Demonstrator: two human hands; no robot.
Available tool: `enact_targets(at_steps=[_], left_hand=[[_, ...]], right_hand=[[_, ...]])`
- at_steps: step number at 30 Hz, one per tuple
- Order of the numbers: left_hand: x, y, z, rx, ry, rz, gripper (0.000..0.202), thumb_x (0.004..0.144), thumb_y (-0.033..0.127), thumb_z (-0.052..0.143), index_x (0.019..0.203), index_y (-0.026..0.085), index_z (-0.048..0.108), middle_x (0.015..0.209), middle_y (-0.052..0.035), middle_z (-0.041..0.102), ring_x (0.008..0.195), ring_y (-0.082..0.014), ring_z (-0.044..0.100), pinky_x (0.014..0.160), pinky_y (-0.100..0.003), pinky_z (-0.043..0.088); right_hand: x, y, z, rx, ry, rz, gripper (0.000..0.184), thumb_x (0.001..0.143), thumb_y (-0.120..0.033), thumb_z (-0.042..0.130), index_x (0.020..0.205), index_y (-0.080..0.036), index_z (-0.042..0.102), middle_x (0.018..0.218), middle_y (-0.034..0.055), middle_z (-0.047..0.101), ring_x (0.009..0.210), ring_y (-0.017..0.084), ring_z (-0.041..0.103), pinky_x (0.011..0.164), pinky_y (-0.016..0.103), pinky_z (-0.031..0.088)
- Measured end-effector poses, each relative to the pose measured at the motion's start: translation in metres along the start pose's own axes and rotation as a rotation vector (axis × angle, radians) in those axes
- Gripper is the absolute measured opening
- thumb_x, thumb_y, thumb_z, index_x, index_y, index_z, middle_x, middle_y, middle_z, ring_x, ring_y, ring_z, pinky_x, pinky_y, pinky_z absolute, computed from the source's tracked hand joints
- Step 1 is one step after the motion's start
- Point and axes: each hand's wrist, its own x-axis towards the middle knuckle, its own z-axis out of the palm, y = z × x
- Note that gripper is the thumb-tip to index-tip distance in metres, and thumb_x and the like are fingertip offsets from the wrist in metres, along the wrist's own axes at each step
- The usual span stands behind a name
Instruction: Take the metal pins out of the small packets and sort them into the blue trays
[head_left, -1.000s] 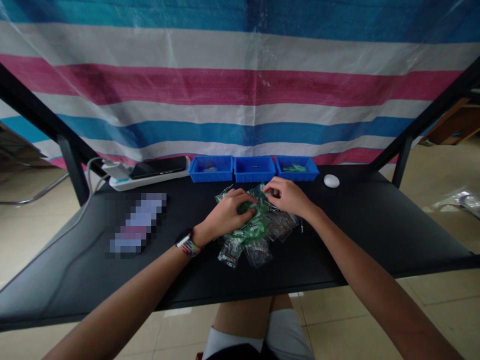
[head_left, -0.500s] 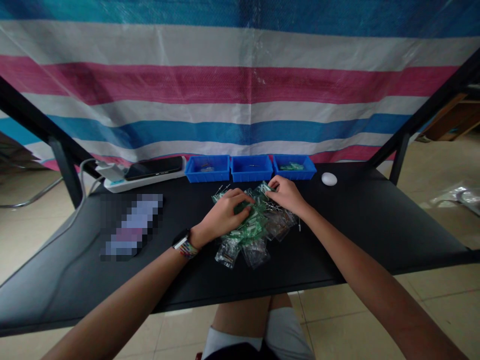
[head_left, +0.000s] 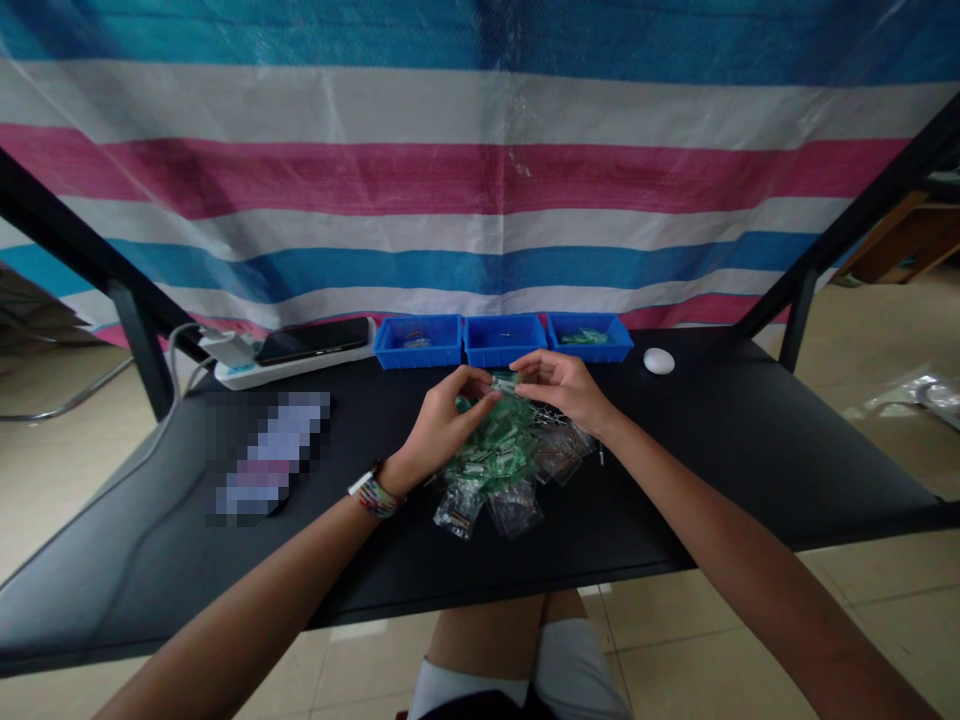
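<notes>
A heap of small clear plastic bags (head_left: 504, 465) holding green and brown parts lies at the middle of the black table (head_left: 720, 440). Just above the heap's far end, my left hand (head_left: 442, 420) and my right hand (head_left: 564, 386) meet, both pinching one small bag with green contents (head_left: 505, 385) between their fingertips. A watch and a coloured bracelet are on my left wrist. Behind the hands stands a row of three blue bins: the left bin (head_left: 418, 341), the middle bin (head_left: 504, 338) and the right bin (head_left: 589, 336), which has green pieces in it.
A white power strip (head_left: 247, 365) with a dark phone (head_left: 313, 340) on it lies at the back left, its cable running off the left edge. A blurred flat object (head_left: 266, 455) sits at left. A white round object (head_left: 658, 360) is at the back right. A striped tarp hangs behind.
Both hands have risen from the heap, where they lay pressing and sorting the bags, and now hold one small bag up between them.
</notes>
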Motion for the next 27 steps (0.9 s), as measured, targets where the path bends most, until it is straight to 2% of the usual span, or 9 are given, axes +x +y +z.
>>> enact_targets(at_steps=[5,10,14,19,24,27], left_hand=[[0.002,-0.001,0.001,-0.216,0.000,-0.082,0.029,0.092,0.045,0.077,0.089,0.017,0.071,0.078,-0.0018,0.068,0.072,-0.0161,0.060,0.067,-0.027,0.045],[0.003,-0.004,0.001,-0.339,0.058,-0.122,0.031,0.089,0.045,0.081,0.082,0.017,0.069,0.077,-0.0018,0.068,0.070,-0.0146,0.059,0.065,-0.026,0.043],[0.004,-0.003,0.000,-0.380,0.041,-0.157,0.031,0.088,0.044,0.082,0.084,0.016,0.070,0.079,-0.0018,0.069,0.074,-0.0158,0.062,0.070,-0.027,0.046],[0.003,0.002,0.000,-0.427,-0.016,-0.192,0.033,0.090,0.048,0.079,0.096,0.016,0.073,0.084,-0.0026,0.070,0.079,-0.0175,0.064,0.073,-0.028,0.048],[0.003,0.002,0.000,-0.374,-0.016,-0.152,0.032,0.092,0.047,0.076,0.084,0.016,0.073,0.077,-0.0018,0.066,0.072,-0.0156,0.058,0.068,-0.027,0.043],[0.003,0.001,-0.001,-0.350,0.009,-0.138,0.031,0.091,0.045,0.077,0.080,0.016,0.072,0.074,-0.0011,0.064,0.070,-0.0151,0.056,0.066,-0.027,0.042]], right_hand=[[-0.003,-0.002,0.007,0.097,0.012,0.034,0.040,0.077,-0.037,0.091,0.112,-0.023,0.078,0.098,0.0045,0.077,0.093,0.020,0.072,0.088,0.037,0.060],[-0.003,-0.001,0.009,0.188,0.001,0.137,0.037,0.082,-0.055,0.086,0.093,-0.021,0.078,0.083,0.0017,0.073,0.076,0.018,0.068,0.073,0.034,0.062],[-0.003,-0.003,0.011,0.114,0.033,0.087,0.040,0.080,-0.059,0.086,0.083,-0.020,0.077,0.072,-0.0003,0.069,0.067,0.016,0.065,0.067,0.032,0.059],[-0.005,-0.010,0.013,-0.022,0.075,-0.005,0.038,0.082,-0.057,0.085,0.080,-0.019,0.077,0.071,0.0016,0.071,0.066,0.017,0.064,0.065,0.031,0.053],[-0.010,-0.013,0.016,-0.094,0.055,-0.063,0.035,0.084,-0.051,0.083,0.074,-0.019,0.075,0.066,0.0008,0.068,0.063,0.016,0.060,0.062,0.030,0.046],[-0.011,-0.013,0.018,-0.075,0.045,-0.045,0.033,0.084,-0.050,0.083,0.075,-0.019,0.076,0.066,0.0006,0.067,0.062,0.016,0.060,0.061,0.030,0.047]])
